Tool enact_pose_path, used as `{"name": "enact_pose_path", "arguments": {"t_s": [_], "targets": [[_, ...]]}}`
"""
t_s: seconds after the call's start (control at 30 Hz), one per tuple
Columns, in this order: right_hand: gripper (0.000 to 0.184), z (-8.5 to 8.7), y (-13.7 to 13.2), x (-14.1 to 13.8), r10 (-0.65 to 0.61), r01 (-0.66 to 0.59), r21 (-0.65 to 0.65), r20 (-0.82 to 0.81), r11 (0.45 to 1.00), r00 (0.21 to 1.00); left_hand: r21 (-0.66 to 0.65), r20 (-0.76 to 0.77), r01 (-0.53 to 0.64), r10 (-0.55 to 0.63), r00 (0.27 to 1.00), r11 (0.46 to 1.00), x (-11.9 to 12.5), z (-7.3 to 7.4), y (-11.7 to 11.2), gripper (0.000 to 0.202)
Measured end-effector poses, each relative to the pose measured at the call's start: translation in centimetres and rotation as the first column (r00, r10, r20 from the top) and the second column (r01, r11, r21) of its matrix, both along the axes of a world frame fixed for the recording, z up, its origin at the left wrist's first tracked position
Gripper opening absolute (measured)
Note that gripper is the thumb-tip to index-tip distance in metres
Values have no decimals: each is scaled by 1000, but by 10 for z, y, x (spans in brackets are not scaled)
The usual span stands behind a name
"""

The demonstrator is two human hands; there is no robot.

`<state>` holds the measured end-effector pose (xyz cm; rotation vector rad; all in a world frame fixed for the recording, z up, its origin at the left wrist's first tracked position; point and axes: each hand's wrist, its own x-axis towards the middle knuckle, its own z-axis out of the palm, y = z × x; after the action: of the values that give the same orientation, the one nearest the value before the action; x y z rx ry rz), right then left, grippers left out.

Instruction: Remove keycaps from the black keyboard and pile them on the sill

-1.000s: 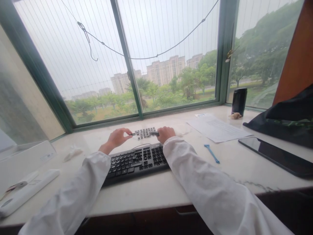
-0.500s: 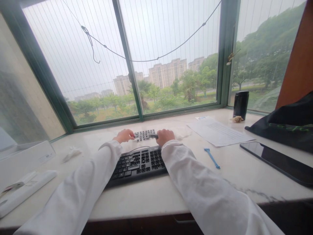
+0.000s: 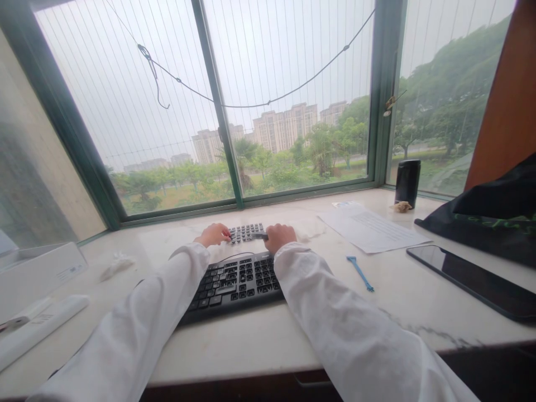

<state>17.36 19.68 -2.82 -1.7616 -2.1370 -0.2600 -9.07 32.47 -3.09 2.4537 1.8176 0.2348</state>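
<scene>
Loose dark keycaps (image 3: 246,230) lie in rows on the marble surface behind a black keyboard (image 3: 234,304). Many key positions on this keyboard are bare, mostly on its right side, while caps remain on its left. My right hand (image 3: 280,238) is closed around a slim dark tool (image 3: 259,236), whose tip reaches over the right part of the loose caps; its exact kind is too small to tell. At the left end of those rows, my left hand (image 3: 213,234) has its fingertips pressed together beside the caps. Whatever they pinch is hidden.
A blue brush-like tool (image 3: 360,273) lies right of the keyboard. Printed paper (image 3: 368,228), a black phone (image 3: 469,282), a dark can (image 3: 407,183) and a black bag (image 3: 489,218) are farther right. On the left stand a white box (image 3: 46,273) and crumpled plastic (image 3: 117,266).
The view has shifted slightly, moving the right-hand objects left in the picture. Both hands stay by the loose keycaps, and the dark tool remains in my right hand.
</scene>
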Motion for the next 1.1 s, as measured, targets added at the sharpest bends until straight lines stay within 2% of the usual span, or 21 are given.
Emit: {"name": "enact_pose_path", "arguments": {"t_s": [0.3, 0.83, 0.97, 1.1], "targets": [[23, 1, -1, -1, 7, -7, 5, -2, 1000, 1000, -3, 16, 1, -1, 1000, 1000, -6, -1, 5, 29], [22, 1, -1, 0, 10, -11, 16, 12, 1000, 1000, 21, 30, -16, 15, 999, 1000, -3, -1, 0, 29], [22, 2, -3, 0, 11, -11, 7, 7, 1000, 1000, 37, 30, -16, 15, 999, 999, -2, 4, -5, 30], [23, 6, -6, 0, 10, -10, -3, -4, 1000, 1000, 65, 36, -1, -2, 999, 998, 1, 18, -19, 31]]}}
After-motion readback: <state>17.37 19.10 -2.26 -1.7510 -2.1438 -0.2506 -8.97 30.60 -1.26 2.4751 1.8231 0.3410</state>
